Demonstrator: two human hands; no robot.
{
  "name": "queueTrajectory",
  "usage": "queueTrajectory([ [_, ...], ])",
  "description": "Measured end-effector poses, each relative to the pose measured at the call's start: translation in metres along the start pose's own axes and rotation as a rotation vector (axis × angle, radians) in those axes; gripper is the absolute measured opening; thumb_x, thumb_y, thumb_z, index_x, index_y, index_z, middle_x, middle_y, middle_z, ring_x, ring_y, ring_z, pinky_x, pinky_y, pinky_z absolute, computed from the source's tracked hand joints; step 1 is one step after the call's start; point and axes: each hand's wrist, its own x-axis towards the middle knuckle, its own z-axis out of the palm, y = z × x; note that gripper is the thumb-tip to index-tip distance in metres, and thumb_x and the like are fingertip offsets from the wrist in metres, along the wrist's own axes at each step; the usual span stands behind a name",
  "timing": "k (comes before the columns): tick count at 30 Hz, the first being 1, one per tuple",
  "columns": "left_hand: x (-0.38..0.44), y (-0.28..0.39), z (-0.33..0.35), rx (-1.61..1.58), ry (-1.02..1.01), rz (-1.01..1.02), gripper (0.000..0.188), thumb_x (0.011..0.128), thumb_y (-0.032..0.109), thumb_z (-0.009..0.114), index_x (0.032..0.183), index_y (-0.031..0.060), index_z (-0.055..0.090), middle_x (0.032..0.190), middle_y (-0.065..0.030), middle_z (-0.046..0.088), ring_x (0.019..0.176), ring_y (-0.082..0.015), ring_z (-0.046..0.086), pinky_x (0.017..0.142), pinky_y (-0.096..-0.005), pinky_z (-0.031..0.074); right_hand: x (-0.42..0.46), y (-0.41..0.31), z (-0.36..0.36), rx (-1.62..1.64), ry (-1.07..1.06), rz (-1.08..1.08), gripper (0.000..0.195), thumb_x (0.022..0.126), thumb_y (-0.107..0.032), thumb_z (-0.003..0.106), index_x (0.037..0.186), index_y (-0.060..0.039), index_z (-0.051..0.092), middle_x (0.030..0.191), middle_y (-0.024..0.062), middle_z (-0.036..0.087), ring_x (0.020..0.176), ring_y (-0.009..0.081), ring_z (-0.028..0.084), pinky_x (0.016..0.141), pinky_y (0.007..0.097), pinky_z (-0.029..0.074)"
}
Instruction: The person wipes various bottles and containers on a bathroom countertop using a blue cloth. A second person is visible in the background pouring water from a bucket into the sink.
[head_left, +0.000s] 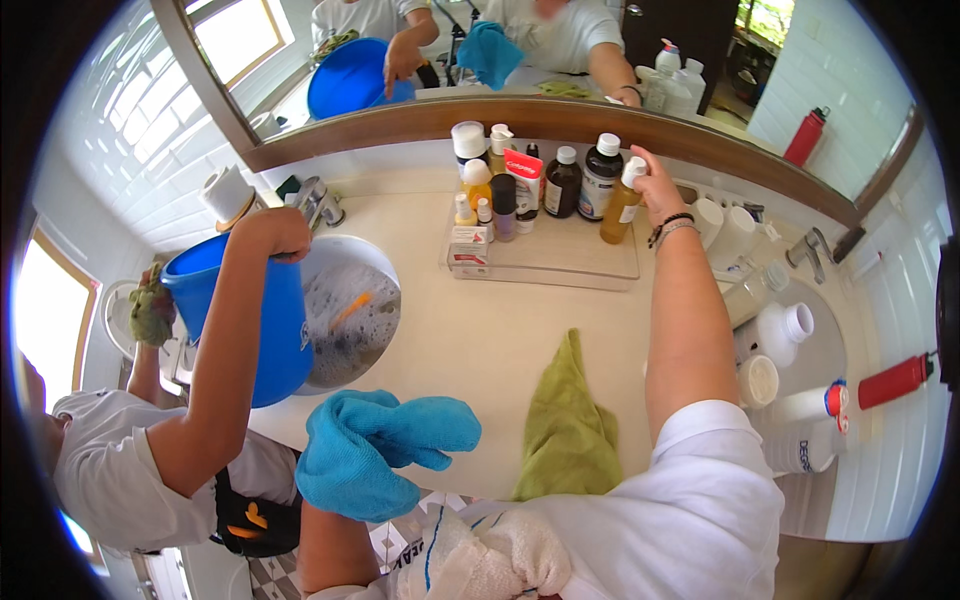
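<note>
My right hand grips the white top of an amber bottle at the right end of a clear acrylic tray. Beside that bottle stand two dark bottles with white caps, a Colgate tube, a roll-on bottle and several other small toiletries. A bright blue microfiber cloth covers my left hand, which holds it up in front of the counter; only the left forearm shows below. To the cloth's right, a green cloth lies crumpled on the cream countertop.
Left, a co-worker tips a blue bucket over a basin of sudsy water holding an orange object. A green rag is in their other hand. White bottles crowd the right basin. A mirror spans the wall.
</note>
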Motion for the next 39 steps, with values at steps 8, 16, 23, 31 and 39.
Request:
queueTrajectory([
  [8,0.003,0.01,-0.001,0.203,-0.142,-0.064,0.028,0.07,0.014,0.064,0.081,-0.0085,0.051,0.095,-0.0261,0.056,0.082,-0.0379,0.058,0.068,-0.042,0.051,-0.083,-0.078,0.033,-0.793,0.498,-0.668,0.036,0.068,-0.01,0.056,0.103,-0.0082,0.057,0.096,0.0152,0.054,0.096,0.0317,0.05,0.083,0.0413,0.041],
  [16,-0.01,0.012,-0.014,0.188,-0.249,-0.075,0.033,0.068,0.016,0.066,0.089,-0.0047,0.051,0.092,-0.021,0.056,0.078,-0.0324,0.057,0.066,-0.0386,0.05,-0.152,-0.16,-0.043,-1.616,0.539,0.087,0.025,0.079,-0.013,0.045,0.099,-0.0092,0.06,0.102,0.0135,0.057,0.096,0.0315,0.054,0.078,0.0425,0.046],
  [23,-0.012,0.011,-0.02,0.215,-0.324,-0.028,0.039,0.067,0.018,0.068,0.095,-0.0014,0.05,0.089,-0.0165,0.056,0.075,-0.0277,0.056,0.065,-0.0356,0.049,-0.144,-0.133,-0.076,-1.65,0.168,0.235,0.025,0.081,-0.017,0.048,0.097,-0.0015,0.061,0.095,0.0192,0.06,0.09,0.0327,0.058,0.08,0.0413,0.045],
  [31,0.03,0.001,0.007,0.514,-0.348,0.363,0.047,0.066,0.021,0.07,0.103,0.0024,0.049,0.086,-0.0114,0.056,0.072,-0.0223,0.055,0.063,-0.0323,0.047,-0.209,-0.229,0.028,-1.387,-0.035,-0.462,0.033,0.075,-0.017,0.061,0.106,-0.0069,0.057,0.09,0.0148,0.055,0.084,0.0321,0.053,0.075,0.0367,0.043],
  [39,0.053,-0.044,0.032,0.82,-0.258,0.887,0.057,0.064,0.023,0.072,0.112,0.0052,0.046,0.088,-0.0071,0.057,0.072,-0.0172,0.055,0.064,-0.0293,0.046,-0.296,-0.262,0.137,-0.835,-0.235,-0.727,0.053,0.074,-0.023,0.065,0.122,-0.0098,0.046,0.1,0.0111,0.052,0.082,0.0236,0.051,0.07,0.0316,0.042],
])
